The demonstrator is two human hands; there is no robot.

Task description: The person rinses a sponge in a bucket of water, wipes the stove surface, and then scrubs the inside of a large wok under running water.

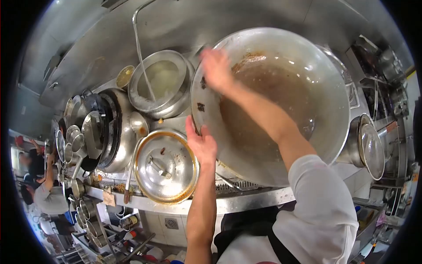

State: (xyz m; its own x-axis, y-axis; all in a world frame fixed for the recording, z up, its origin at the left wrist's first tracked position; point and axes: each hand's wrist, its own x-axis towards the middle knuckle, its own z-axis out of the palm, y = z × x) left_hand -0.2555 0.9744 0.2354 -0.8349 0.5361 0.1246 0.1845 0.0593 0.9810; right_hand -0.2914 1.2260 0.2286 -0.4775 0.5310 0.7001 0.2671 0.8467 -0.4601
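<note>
A very large metal basin [327,119] with cloudy brown liquid [272,101] inside takes up the middle and right. My left hand [202,146] grips its left rim, thumb on the inner side and fingers outside. Smeared by motion, my right hand [216,68] is over the upper left rim, the forearm crossing above the liquid. Dark stuck patches [201,107] mark the rim between my hands. Just left of my left wrist lies a round metal lid [180,163] with a strap handle and brown residue round its edge.
Water runs from a bent spout [134,22] into a metal pot [134,100]. Stacked pans [115,132], a ladle [140,124] and strainers [78,143] crowd the left. A handled strainer [373,149] stands right of the basin. Another person [48,193] is at far left.
</note>
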